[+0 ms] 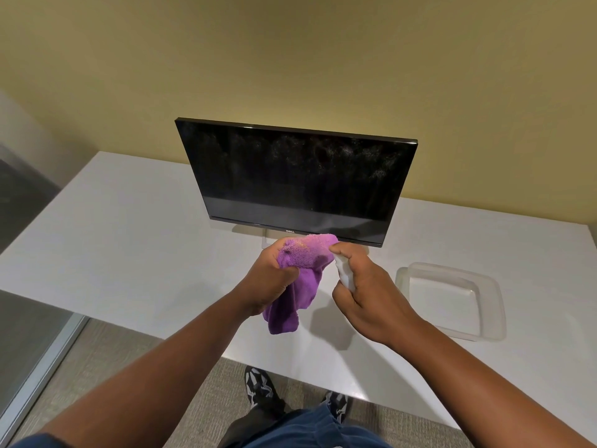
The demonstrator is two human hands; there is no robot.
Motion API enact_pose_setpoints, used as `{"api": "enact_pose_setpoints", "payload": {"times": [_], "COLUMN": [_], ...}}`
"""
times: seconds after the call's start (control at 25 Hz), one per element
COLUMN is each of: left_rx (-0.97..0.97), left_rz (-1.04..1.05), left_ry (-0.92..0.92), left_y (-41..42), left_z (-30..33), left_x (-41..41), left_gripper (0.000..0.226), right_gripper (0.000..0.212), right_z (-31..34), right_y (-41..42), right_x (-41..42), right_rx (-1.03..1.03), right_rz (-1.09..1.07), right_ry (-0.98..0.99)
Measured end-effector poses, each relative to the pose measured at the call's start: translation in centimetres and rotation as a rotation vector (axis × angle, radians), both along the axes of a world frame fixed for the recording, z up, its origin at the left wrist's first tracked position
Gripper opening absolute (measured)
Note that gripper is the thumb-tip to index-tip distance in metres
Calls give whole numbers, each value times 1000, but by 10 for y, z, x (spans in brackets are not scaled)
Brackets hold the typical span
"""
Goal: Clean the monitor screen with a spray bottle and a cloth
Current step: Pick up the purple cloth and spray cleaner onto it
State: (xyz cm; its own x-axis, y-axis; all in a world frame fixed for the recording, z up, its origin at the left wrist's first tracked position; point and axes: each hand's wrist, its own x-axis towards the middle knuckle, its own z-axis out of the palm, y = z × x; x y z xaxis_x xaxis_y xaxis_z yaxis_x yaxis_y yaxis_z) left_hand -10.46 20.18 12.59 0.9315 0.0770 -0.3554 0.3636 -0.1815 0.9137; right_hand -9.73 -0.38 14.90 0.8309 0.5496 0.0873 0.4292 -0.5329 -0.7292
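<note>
Two hands are up in front of me, just under the lower edge of the monitor (295, 179). My left hand (269, 279) is closed round a purple cloth (297, 276): the upper part is bunched in the fist, and the loose end hangs down below the hand above the tabletop (129, 240). My right hand (365, 295) is wrapped round a white bottle (343, 273), with only its top and a strip of its side showing between the fingers; I cannot make out the nozzle. Its top is right beside the bunched cloth, touching or nearly so, and I cannot tell which. The monitor stands upright on the white tabletop against a yellow wall (290, 59), its screen dark, with pale speckled smears across the upper half, thickest toward the right. Its lower bezel carries a logo, partly behind the cloth. To the right, well apart from my hands, a shallow clear tray (491, 305) lies flat on the tabletop. Below the tabletop's near edge I see grey carpet (135, 354) and my shoes (258, 388).
</note>
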Motion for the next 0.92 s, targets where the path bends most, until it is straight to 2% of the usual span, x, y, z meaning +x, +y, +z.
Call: {"api": "enact_pose_setpoints", "payload": {"times": [0.2,0.56,0.92], "left_rx": [3,43,-241], "left_rz": [-6,-18,65], "left_ry": [4,-18,43], "left_y": [2,6,12], "left_z": [-2,-9,-18], "left_x": [0,1,6], "left_gripper": [42,49,42], "right_gripper": [58,53,55], "right_z": [5,-1,-21], "right_y": [7,7,-1], "right_x": [2,1,-1], "right_rx": [78,60,23], "right_rz": [-26,-49,-44], "right_ry": [-18,-32,-11]}}
